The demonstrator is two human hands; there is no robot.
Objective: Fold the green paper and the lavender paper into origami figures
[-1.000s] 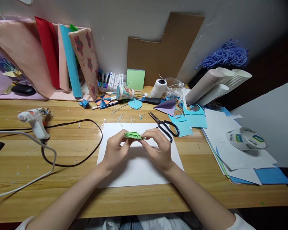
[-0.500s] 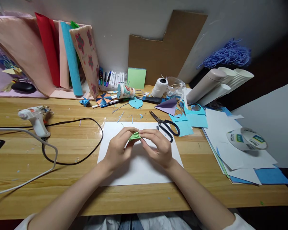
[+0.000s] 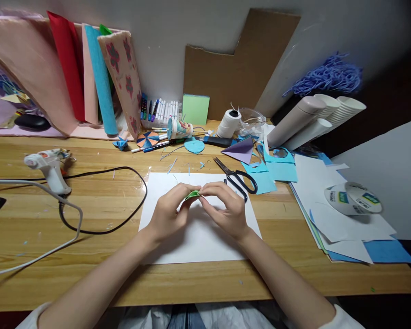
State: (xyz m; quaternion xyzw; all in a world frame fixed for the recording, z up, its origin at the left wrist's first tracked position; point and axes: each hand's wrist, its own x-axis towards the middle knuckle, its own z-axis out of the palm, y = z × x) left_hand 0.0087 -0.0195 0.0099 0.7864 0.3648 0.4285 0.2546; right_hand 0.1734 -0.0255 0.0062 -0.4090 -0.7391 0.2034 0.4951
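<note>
Light wood grain runs across the worktop (image 3: 116,265), which stands against a pale wall, with a cut piece of brown cardboard (image 3: 222,77) leaning at the back. Near the front, a white sheet of paper (image 3: 205,242) lies flat, and both hands are raised over it.

Between the hands is a small folded green paper (image 3: 192,195). The left hand (image 3: 169,212) has its fingers closed on the paper's left part, thumb below; the right hand (image 3: 228,210) pinches its right end between thumb and fingertips. The hands almost meet at the top, and they hide much of the paper, so its full shape cannot be told.

Black-handled scissors (image 3: 236,176) lie open just beyond the right hand, partly over the sheet's far corner. Behind them sit a purple folded paper (image 3: 240,150) and cut light-blue paper (image 3: 281,170). Farther back, a spool of white thread (image 3: 229,123) stands near a patterned paper cup (image 3: 180,129) on its side, with a light-blue paper disc (image 3: 194,145) in front of the cup. Off to the left, a white glue gun (image 3: 51,171) rests beside a looped black cable (image 3: 137,171). On the right, a roll of tape (image 3: 352,199) sits on a stack of papers (image 3: 349,228).
</note>
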